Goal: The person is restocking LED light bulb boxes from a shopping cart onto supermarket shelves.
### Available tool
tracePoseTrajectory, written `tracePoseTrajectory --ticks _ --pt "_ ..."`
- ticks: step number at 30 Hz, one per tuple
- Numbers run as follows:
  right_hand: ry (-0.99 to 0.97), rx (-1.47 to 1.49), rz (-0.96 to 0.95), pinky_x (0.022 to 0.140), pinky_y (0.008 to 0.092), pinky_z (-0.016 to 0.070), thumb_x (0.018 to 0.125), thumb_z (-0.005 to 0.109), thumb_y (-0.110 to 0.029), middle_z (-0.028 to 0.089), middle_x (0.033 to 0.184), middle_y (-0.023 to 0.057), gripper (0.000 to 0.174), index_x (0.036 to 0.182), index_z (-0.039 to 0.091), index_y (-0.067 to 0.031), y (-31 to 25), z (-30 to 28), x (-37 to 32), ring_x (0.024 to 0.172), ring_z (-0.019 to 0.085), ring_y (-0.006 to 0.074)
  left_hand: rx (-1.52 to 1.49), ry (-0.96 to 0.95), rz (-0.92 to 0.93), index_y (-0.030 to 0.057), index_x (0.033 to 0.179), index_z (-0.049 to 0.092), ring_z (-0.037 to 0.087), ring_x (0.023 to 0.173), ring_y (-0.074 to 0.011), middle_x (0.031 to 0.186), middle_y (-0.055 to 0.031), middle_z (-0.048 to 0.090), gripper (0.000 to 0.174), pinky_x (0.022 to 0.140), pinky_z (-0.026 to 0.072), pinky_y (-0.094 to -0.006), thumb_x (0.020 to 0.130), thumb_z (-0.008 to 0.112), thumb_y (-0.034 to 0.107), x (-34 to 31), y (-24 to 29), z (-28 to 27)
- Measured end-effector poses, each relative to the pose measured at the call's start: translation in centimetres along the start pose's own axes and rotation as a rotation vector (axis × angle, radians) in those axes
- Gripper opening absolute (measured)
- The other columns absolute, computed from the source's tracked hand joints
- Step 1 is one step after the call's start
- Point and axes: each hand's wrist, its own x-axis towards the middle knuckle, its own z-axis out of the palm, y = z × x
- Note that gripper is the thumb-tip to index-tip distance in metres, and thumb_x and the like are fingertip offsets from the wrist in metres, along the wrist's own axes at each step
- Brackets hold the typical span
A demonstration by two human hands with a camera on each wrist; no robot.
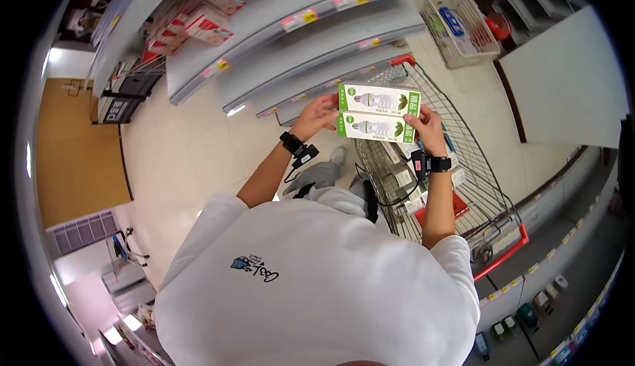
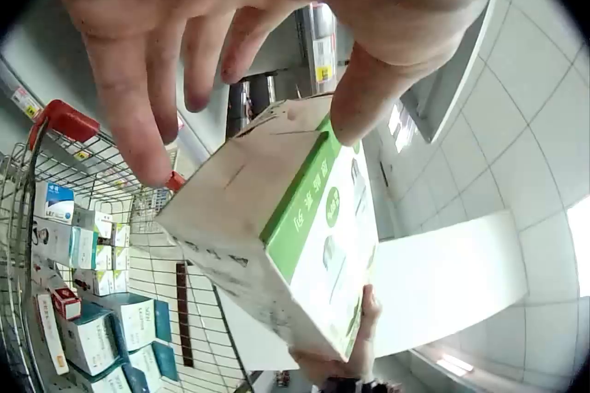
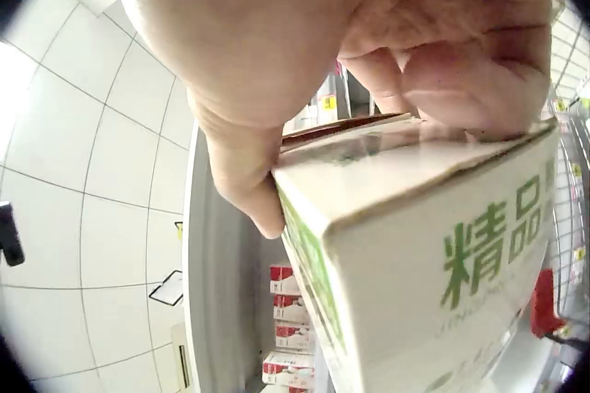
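Note:
Green-and-white light-bulb packaging is raised over the trolley's near left side, with two bulb pictures one above the other; whether it is one box or two I cannot tell. My right hand grips its right end, thumb on a green-printed side and fingers curled over the end in the right wrist view. At the other end is my left hand; in the left wrist view its thumb rests at the green edge of the packaging, while its fingers spread loosely above the pale end.
A wire trolley with red trim holds several small boxes below my hands. Grey shelves stand ahead, with red-and-white boxes at the upper left. A white basket stands beyond the trolley; another shelf unit runs along the lower right.

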Motion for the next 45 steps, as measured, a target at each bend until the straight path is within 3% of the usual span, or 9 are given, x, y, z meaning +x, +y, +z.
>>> tracePoseTrajectory --ticks 9,14,19,21,24,29,36,40,45 --pt "-0.174 0.109 0.012 0.056 0.0206 0.0469 0.084 0.070 -0.012 0.069 0.086 0.0040 0.033 0.111 0.060 0.0040 0.1 10.4 1.5 0.068 0.061 0.0062 -0.184 -0.083 -0.006 0.0046 0.136 0.039 0.054 0.115 -0.0189 0.128 -0.0057 0.053 0.052 0.090 0.0511 -0.0365 0.089 0.061 0.008 -4.8 -3.2 -8.7" --pt "-0.281 -0.056 -0.001 0.038 0.0191 0.0368 0.084 0.070 -0.019 0.067 0.080 0.0023 0.033 0.110 0.061 0.0009 3.1 16.3 6.1 0.053 0.057 0.0043 -0.322 -0.032 0.043 0.0043 0.133 0.042 0.055 0.113 -0.0188 0.123 -0.0048 0.054 0.049 0.089 0.0503 -0.0365 0.089 0.063 0.008 -8.3 -4.1 -15.0" --pt "-0.340 -0.158 0.052 0.040 0.0194 0.0348 0.083 0.072 -0.021 0.066 0.078 0.0014 0.035 0.109 0.062 0.0002 3.1 24.5 9.3 0.052 0.053 0.0040 -0.425 0.023 0.027 0.0097 0.141 0.032 0.052 0.113 -0.0244 0.123 -0.0102 0.048 0.066 0.087 0.0516 -0.0430 0.085 0.066 0.007 -11.4 -6.4 -22.8" --pt "-0.454 -0.325 0.058 0.069 0.0263 0.0519 0.083 0.071 -0.017 0.068 0.094 0.0095 0.039 0.114 0.060 0.0041 1.1 27.6 9.2 0.077 0.063 0.0125 -0.355 0.009 0.017 0.0126 0.148 0.019 0.050 0.115 -0.0290 0.124 -0.0130 0.043 0.084 0.091 0.0495 -0.0483 0.081 0.071 0.012 -13.8 -4.4 -24.3" --pt "-0.501 -0.414 -0.085 0.063 0.0259 0.0491 0.079 0.075 -0.021 0.068 0.088 0.0075 0.042 0.110 0.061 0.0042 1.0 31.8 9.7 0.073 0.061 0.0111 -0.239 0.177 -0.039 0.0129 0.149 0.016 0.048 0.119 -0.0315 0.130 -0.0166 0.043 0.094 0.093 0.0474 -0.0494 0.078 0.077 0.020 -14.7 -5.2 -28.2" --pt "-0.545 -0.752 -0.419 0.064 0.0296 0.0497 0.067 0.083 -0.030 0.066 0.078 0.0116 0.053 0.102 0.063 0.0044 -2.2 37.6 8.3 0.069 0.063 0.0166 0.674 0.112 0.233 0.0081 0.147 0.025 0.041 0.129 -0.0268 0.143 -0.0175 0.037 0.095 0.097 0.0455 -0.0416 0.072 0.081 0.023 -13.8 -2.6 -30.9" --pt "-0.591 -1.119 -0.487 0.074 0.0417 0.0525 0.064 0.079 -0.038 0.069 0.085 0.0183 0.069 0.116 0.058 0.0014 -2.7 40.1 9.6 0.079 0.067 0.0341 0.680 0.084 0.251 0.0014 0.131 0.043 0.057 0.109 -0.0306 0.121 -0.0191 0.057 0.078 0.095 0.0457 -0.0378 0.065 0.079 0.019 -11.6 -0.1 -29.8" --pt "-0.509 -1.059 -0.491 0.064 0.0360 0.0512 0.063 0.082 -0.036 0.066 0.073 0.0156 0.084 0.129 0.047 0.0008 -2.4 37.6 11.0 0.066 0.066 0.0284 0.672 0.245 0.144 0.0011 0.127 0.044 0.059 0.106 -0.0308 0.115 -0.0160 0.061 0.079 0.094 0.0463 -0.0384 0.062 0.083 0.023 -8.1 -3.3 -32.9" --pt "-0.412 -1.057 -0.408 0.072 0.0383 0.0528 0.063 0.080 -0.040 0.068 0.077 0.0173 0.080 0.125 0.052 0.0026 -3.8 34.1 10.5 0.075 0.068 0.0321 0.677 0.352 0.158 -0.0019 0.126 0.042 0.060 0.105 -0.0303 0.115 -0.0177 0.061 0.081 0.093 0.0478 -0.0383 0.060 0.083 0.019 -6.5 -2.6 -36.2"
